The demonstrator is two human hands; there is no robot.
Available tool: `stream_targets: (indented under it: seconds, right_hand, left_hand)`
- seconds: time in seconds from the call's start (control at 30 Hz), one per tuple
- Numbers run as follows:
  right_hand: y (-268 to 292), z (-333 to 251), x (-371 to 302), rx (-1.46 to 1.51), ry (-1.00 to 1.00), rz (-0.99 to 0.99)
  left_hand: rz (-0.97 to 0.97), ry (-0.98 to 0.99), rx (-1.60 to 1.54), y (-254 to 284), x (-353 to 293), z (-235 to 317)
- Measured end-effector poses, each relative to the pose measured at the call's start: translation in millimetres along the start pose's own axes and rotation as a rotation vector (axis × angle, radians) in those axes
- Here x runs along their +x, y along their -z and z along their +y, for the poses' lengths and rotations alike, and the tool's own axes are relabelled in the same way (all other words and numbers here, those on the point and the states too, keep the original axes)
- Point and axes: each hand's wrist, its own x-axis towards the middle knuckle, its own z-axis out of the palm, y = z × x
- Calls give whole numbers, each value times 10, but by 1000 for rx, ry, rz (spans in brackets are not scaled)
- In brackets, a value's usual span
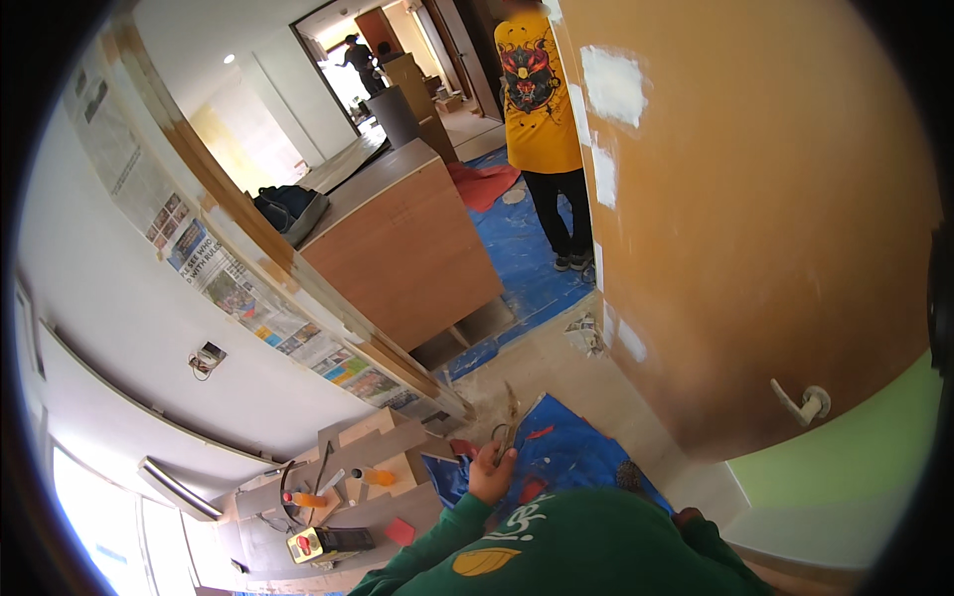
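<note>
My left hand (490, 477) is closed, out in front of my green sleeve. A slim, long, tan-brown thing (511, 415) sticks up out of its fingers, with a dark loop near its base; I cannot make out its kind. Beneath that hand lies a blue sheet (568, 447) with red scraps on it. Only a small dark bit of my right hand (686, 517) shows beside my green top, and its fingers are hidden. Close by, a dark speckled thing (629, 476) rests at the sheet's edge.
An orange-brown door (755, 228) with white patches stands at the right. Newspaper (234, 288) covers the door frame's side. Lower left, a bench (260, 502) bears orange bottles (376, 478) and a yellow-black device (306, 544). Beyond the doorway, a person in yellow (539, 99) stands near a wooden cabinet (402, 258).
</note>
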Motion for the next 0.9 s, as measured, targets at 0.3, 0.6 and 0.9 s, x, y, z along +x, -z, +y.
stream_targets:
  seconds: [0.3,0.6,0.9]
  right_hand:
    - [1754,320,1423,-424,216,-70]
    - [1837,467,2241,-308,198,-56]
    - [1472,662,2455,-238,220,-102]
  left_hand:
    - [208,161,-6,-392,-175,352]
    - [308,239,138,-776,-312,576]
    - [323,285,114,-864,-269,852]
